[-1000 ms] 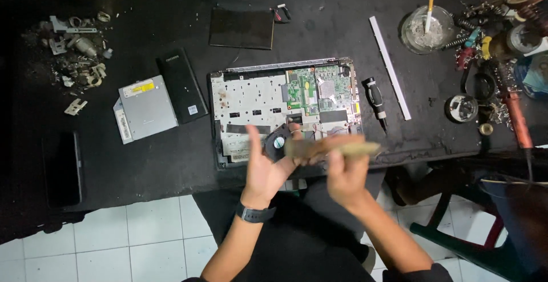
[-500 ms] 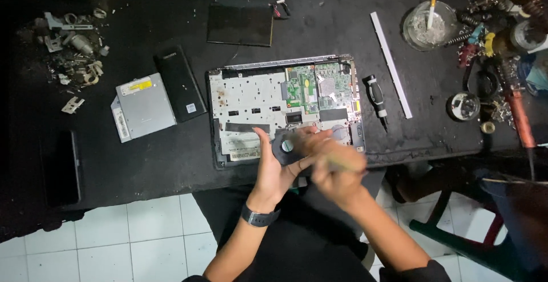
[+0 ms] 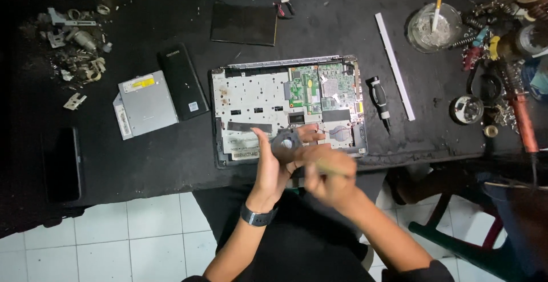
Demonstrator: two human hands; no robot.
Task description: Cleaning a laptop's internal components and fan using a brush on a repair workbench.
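Observation:
An opened laptop base (image 3: 251, 96) with its green circuit board (image 3: 305, 85) bared lies on the black table. Over its front edge my left hand (image 3: 268, 165) holds a small dark round cooling fan (image 3: 285, 145) between thumb and fingers. My right hand (image 3: 325, 173) is blurred, closed on a thin pale brush-like tool whose tip is against the fan. A dark watch (image 3: 258, 215) sits on my left wrist.
Left of the laptop lie a silver optical drive (image 3: 145, 104), a black battery (image 3: 184, 80) and a phone (image 3: 61, 164). A screwdriver (image 3: 379, 99) and white strip (image 3: 394, 65) lie to the right. Metal scraps (image 3: 74, 48) far left; glass ashtray (image 3: 434, 26), soldering iron (image 3: 519, 111), tools far right.
My right hand has pulled the long pale tool in from the right towards the fan. The left hand has kept the fan in about the same place.

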